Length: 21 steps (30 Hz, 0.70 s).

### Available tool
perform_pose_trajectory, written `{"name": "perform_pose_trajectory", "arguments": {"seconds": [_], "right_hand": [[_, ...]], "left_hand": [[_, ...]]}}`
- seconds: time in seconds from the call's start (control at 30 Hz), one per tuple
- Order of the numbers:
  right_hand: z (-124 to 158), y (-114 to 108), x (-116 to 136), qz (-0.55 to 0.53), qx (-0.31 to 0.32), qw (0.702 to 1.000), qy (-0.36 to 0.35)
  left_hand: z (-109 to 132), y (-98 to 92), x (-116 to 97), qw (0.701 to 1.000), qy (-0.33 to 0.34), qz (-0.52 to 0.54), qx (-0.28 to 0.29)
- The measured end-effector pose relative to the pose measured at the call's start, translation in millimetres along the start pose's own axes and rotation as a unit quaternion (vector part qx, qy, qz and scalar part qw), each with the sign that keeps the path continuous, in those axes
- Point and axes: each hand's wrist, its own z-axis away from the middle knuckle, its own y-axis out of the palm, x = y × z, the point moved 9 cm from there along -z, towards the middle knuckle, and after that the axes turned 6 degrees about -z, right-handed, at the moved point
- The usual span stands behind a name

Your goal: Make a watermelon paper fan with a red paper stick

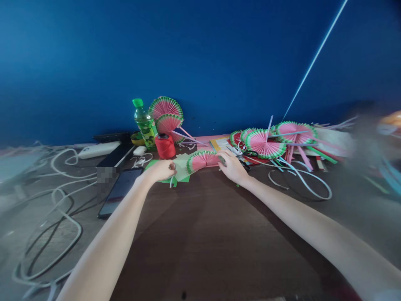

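Observation:
A half-open pleated paper fan (202, 161), pink with a green and white edge, lies before me on the table. My right hand (232, 166) has its fingers closed at the fan's right end. To the fan's left, my left hand (160, 170) is curled over green paper sheets (183, 179); its fingertips are pressed together, and what they hold, if anything, is too small to tell. A thin white strip hangs just below those fingertips. Directly behind the left hand stands a red spool of thread (165, 146).
Finished paper fans (265, 143) with stick handles pile up at the right, beside scissors (236, 151) and a white cord loop (313, 184). On the left are a green-capped bottle (145, 125), a phone (120, 192), a white power bank (99, 149) and tangled cables (59, 200). A blue wall rises behind.

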Motion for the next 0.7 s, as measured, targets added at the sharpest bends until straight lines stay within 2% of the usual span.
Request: {"name": "perform_pose_trajectory", "arguments": {"seconds": [0.4,0.57,0.7], "right_hand": [[1,1,5,0.020,0.009,1.000,-0.010],[0,-3,0,0.009,-0.007,1.000,0.010],[-4,-14,-23,-0.021,-0.029,0.997,0.070]], "left_hand": [[7,5.6,-7,0.996,0.028,0.043,0.069],[5,1.6,-1,0.999,0.026,0.019,0.017],[0,-2.9,4,0.999,0.030,-0.005,-0.032]]}}
